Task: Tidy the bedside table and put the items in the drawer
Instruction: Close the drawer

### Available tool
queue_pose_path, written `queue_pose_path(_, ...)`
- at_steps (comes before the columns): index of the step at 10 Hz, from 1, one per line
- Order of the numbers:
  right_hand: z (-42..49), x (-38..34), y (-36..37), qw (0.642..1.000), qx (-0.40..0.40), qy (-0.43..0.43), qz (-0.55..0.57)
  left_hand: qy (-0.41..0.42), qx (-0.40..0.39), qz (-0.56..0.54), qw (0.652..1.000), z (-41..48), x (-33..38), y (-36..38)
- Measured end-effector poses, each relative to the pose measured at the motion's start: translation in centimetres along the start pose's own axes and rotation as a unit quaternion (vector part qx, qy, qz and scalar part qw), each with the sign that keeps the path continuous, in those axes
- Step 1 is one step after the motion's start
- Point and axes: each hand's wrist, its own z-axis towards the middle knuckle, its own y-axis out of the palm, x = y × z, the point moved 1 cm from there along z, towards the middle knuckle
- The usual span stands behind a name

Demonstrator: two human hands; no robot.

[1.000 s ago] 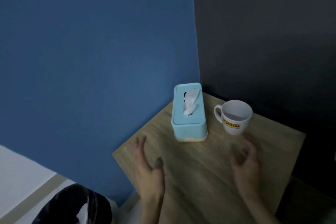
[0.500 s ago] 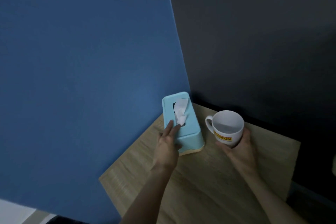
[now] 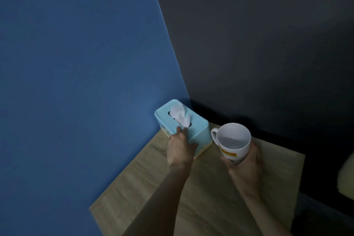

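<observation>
A light blue tissue box [image 3: 199,132] with a white tissue sticking out of its top sits at the back left corner of the wooden bedside table [image 3: 210,193]. My left hand [image 3: 180,147] grips the box's near end, fingers over the lid, and the box looks tilted. A white mug [image 3: 232,140] with a yellow label is lifted off the table, held from below and around its side in my right hand [image 3: 243,161]. The mug is empty and its handle points left toward the box. No drawer is in view.
A blue wall runs along the table's left edge and a dark grey wall stands behind it; they meet right behind the tissue box. A pale rounded object [image 3: 346,174] shows at the right frame edge. Dark floor lies to the right of the table.
Both hands reached forward from the table's front. The left hand closed on the tissue box and tilted it; the right hand took the mug and raised it.
</observation>
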Motion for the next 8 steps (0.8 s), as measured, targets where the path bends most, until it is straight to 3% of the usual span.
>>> queue_pose_path(3, 0.8, 0.0, 0.5, 1.0, -0.024, -0.008, 0.001, -0.01, -0.06, -0.008, 0.998, 2.3, 3.1, 0.8)
queue_pose_path(8, 1.2, -0.7, 0.6, 0.997, -0.024, -0.038, -0.059, 0.026, -0.083, 0.02, 0.996, 1.8, 1.3, -0.2)
